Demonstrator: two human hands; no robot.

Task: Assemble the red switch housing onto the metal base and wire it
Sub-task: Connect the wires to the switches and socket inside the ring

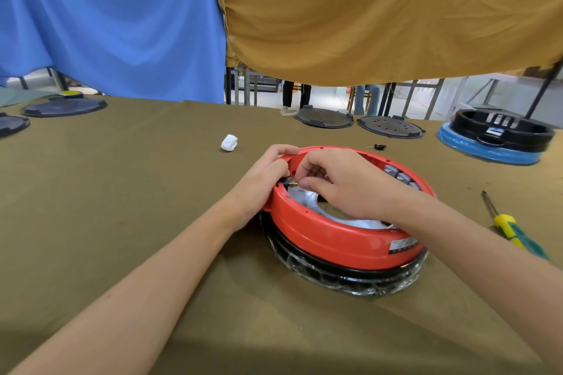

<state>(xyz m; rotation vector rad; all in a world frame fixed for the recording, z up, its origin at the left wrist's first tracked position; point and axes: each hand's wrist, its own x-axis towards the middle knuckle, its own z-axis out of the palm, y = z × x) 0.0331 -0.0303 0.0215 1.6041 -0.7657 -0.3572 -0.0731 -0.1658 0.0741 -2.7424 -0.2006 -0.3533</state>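
We are looking through a single wide-angle camera on the person's head, facing forward and down across the table (106, 222). It is sitting close above the forearms, so the left hand (263, 175) and right hand (344, 183) are filling the centre. The edges are bending; the blue cloth (115, 18) and tan cloth (380, 15) are hanging across the top.

The red housing (338, 240) is showing as smooth, glossy plastic, catching soft highlights along its rim. Beneath it, a black ring (344, 272) is sitting wrapped in crinkled, shiny clear film. Matt olive cloth is covering the tabletop (128, 192), lying slightly creased. The screwdriver (511, 230) is showing a dull metal shaft and a glossy yellow-and-green plastic handle. Blue (106, 15) and mustard (380, 9) fabric sheets are hanging matt and softly folded behind.
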